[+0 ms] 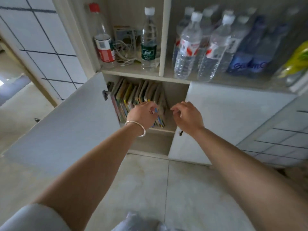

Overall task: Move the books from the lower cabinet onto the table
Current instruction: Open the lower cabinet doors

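A pale tiled floor [146, 180] runs up to a light-coloured cabinet [164, 39] whose lower compartment stands with both doors swung out: the left door [63, 127] opens wide toward the camera and the right door [225, 117] hangs open beside it. Inside that lower compartment a row of thin, colourful books [133, 95] stands upright and leaning, packed against the left wall and filling the shelf from the back to its front edge, with bare shelf to their right. The left hand [143, 114], a silver bangle [135, 128] on its wrist, is at the front edge of the row with its fingers curled in among the book tops; whether it really grips any book cannot be told. The right hand [186, 115] hovers just right of the books in front of the bare part of the shelf, fingers loosely bent and holding nothing. On the open shelf above, a red-capped bottle [103, 40] and a green-labelled bottle [148, 39] stand either side of a tangle of white cables [124, 49]; right of the divider stand many clear water bottles [200, 45], with a yellow-green bag [296, 60] at the far right edge.
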